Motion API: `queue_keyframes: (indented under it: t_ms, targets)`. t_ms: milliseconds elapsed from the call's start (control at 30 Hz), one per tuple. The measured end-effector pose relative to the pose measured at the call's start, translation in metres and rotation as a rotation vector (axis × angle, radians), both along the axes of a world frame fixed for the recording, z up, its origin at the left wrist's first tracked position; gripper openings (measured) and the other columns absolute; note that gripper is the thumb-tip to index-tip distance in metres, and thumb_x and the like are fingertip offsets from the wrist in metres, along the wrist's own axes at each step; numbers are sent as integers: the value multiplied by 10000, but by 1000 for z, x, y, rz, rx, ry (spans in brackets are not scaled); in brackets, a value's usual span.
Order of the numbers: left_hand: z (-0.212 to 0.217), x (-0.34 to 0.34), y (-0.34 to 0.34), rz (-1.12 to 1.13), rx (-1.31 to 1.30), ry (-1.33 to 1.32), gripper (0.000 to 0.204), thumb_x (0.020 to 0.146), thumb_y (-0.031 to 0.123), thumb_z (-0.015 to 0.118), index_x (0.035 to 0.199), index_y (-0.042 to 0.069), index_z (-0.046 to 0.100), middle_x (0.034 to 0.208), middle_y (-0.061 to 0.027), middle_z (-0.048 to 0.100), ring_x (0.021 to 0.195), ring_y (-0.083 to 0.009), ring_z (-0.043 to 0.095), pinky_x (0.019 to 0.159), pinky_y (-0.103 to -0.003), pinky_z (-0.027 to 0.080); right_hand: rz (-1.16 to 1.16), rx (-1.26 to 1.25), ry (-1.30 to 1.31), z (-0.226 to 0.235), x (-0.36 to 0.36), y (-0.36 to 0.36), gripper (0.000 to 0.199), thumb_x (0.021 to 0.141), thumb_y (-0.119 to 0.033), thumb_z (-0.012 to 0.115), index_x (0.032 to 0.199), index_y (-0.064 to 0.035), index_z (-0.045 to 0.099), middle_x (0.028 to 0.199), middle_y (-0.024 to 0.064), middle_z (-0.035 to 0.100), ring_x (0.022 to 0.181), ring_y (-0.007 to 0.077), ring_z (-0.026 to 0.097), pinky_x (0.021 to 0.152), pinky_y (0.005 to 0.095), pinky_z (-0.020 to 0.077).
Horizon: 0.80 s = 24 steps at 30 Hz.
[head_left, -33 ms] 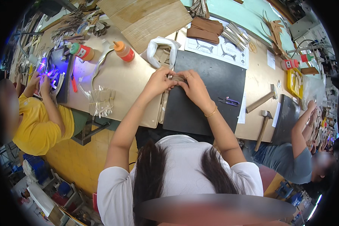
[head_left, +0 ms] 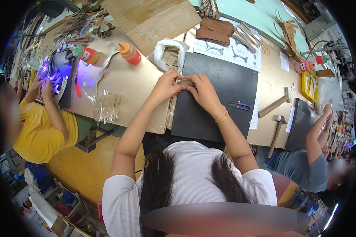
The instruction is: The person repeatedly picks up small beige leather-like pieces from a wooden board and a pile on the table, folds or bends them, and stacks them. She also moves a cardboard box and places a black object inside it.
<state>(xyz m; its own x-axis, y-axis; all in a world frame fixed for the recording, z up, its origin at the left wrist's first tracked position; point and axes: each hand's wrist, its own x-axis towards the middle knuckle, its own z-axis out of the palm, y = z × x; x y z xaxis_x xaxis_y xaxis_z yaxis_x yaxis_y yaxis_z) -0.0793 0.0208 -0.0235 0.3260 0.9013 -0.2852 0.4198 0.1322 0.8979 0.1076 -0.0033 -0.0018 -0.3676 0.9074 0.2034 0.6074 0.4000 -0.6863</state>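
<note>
Over the far left part of a black work mat (head_left: 221,114), my two hands meet. The fingers of my left hand (head_left: 167,86) are bent and pinch one side of a small, layered-looking brown piece (head_left: 188,83), perhaps leather. My right hand (head_left: 205,91) grips its other side, thumb towards me and fingers on top. Most of the piece is hidden by the fingers, so its full shape cannot be made out. Just beyond my left hand stands a white bag (head_left: 159,55) with its rim rolled down, holding flat beige pieces (head_left: 170,58).
Purple-handled snips (head_left: 241,106) lie on the mat. Right of it are a mallet (head_left: 273,106) and a hammer (head_left: 275,136). Two glue bottles (head_left: 130,54) (head_left: 86,54) and a bundle of beige straps (head_left: 106,106) stand left. Co-workers (head_left: 47,122) (head_left: 300,170) sit on both sides.
</note>
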Motion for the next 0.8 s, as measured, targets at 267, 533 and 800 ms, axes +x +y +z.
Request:
queue_keyframes:
  t_ms: [267, 533, 800]
  targets:
    - [9, -1, -21, -46, 172, -54, 354, 774, 9, 696, 1120, -1, 620, 982, -60, 552, 741, -106, 580, 679, -247, 498, 147, -18, 48, 5, 0, -9, 262, 831, -21, 648, 1083, -56, 585, 1046, 110, 577, 924, 311, 609, 799, 391, 505]
    - [16, 4, -32, -129, 384, 134, 356, 765, 42, 701, 1108, 9, 613, 926, -92, 534, 733, -196, 568, 708, -307, 495, 168, 197, -138, 3, 16, -24, 531, 806, -33, 665, 1310, -99, 510, 1314, 119, 517, 1220, 295, 511, 1010, 423, 415]
    - [8, 7, -37, -52, 369, 114, 326, 746, 61, 699, 1051, -5, 605, 928, -109, 546, 736, -220, 582, 702, -329, 498, 222, 220, -417, -8, 20, -44, 645, 876, -254, 636, 1463, -183, 381, 1539, 14, 330, 1414, 233, 309, 1132, 532, 228]
